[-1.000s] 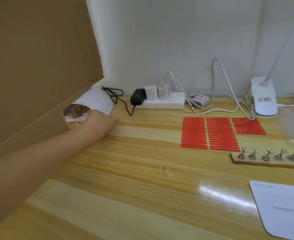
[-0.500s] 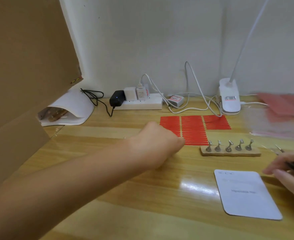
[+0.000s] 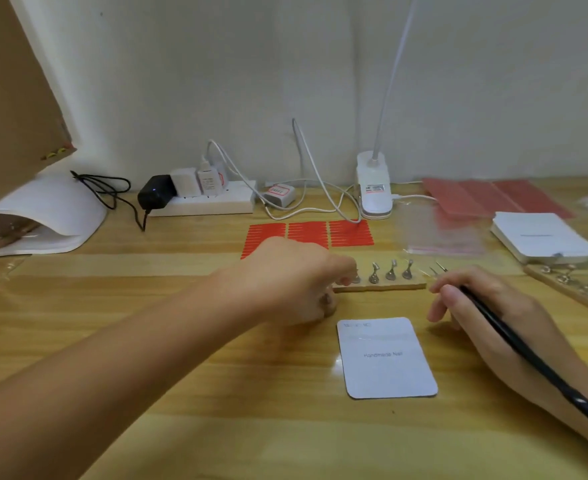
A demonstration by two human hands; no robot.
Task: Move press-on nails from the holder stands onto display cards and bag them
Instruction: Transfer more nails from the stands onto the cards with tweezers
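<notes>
Your left hand (image 3: 296, 278) has its fingers curled at the left end of the flat wooden strip w/ small shiny metal nail-holder stands (image 3: 380, 280); can't tell if they pinch anything, fingertips blurred. Your right hand (image 3: 486, 306) grips slim black tweezers (image 3: 514, 344), metal tips just right of the strip's end. The glossy white rounded-corner display card (image 3: 387, 358) lies flat on the wood-grain table (image 3: 216, 393), just below & between both sets of fingers. Red adhesive strips (image 3: 351, 232) sit beyond your left knuckles.
</notes>
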